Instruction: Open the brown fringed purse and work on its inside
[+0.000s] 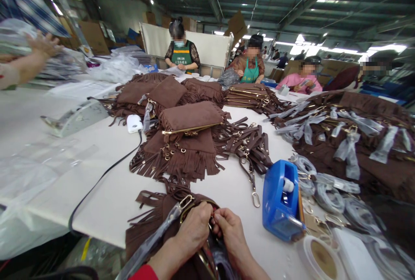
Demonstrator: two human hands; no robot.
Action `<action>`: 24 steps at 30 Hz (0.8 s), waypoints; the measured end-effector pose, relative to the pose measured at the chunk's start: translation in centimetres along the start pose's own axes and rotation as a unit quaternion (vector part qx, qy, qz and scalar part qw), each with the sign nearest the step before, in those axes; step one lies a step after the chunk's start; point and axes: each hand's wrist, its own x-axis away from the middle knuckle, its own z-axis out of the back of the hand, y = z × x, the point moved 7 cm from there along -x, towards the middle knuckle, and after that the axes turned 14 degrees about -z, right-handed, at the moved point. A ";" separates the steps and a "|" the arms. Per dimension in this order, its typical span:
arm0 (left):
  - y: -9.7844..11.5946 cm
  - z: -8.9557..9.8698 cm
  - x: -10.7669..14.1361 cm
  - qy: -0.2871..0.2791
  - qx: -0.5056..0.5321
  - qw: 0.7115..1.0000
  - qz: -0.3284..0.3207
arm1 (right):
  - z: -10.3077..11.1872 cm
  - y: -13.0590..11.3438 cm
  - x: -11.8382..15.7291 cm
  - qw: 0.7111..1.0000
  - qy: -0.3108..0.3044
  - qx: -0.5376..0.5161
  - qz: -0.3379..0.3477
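Note:
A dark brown fringed handbag point(152, 217) lies at the table's near edge, its gold-zipped mouth open towards me. My left hand point(198, 224) is closed on the rim of that opening. Close beside it, the fingers of my right hand point(231, 228) are pinched together at the same opening; what sits between the fingertips is too small to make out. A plastic-wrapped strap point(152, 239) with a gold clasp point(186, 202) runs along the bag's left side, under my left forearm. The bag's inside is mostly hidden by my hands.
Beyond stand stacked fringed bags point(193, 118) and loose brown straps point(249, 141). To the right are a blue tape dispenser point(280, 202), a tape roll point(320, 257) and wrapped straps point(329, 198). A corded white device point(134, 123) lies left. Several people work across the table; another person's hand point(45, 46) reaches in left.

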 end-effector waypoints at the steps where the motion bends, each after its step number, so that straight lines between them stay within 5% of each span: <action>1: 0.0 -0.1 0.0 0.001 0.001 1.000 -0.001 | 0.0 0.0 0.0 1.000 0.003 0.001 0.002; 18: -0.2 -0.4 -0.3 0.035 -0.014 0.999 -0.006 | -0.1 0.3 -0.7 1.000 0.024 0.001 0.000; 24: 1.5 3.2 1.6 0.084 -0.018 0.993 -0.078 | 0.1 -0.8 0.3 0.998 -0.035 0.023 0.048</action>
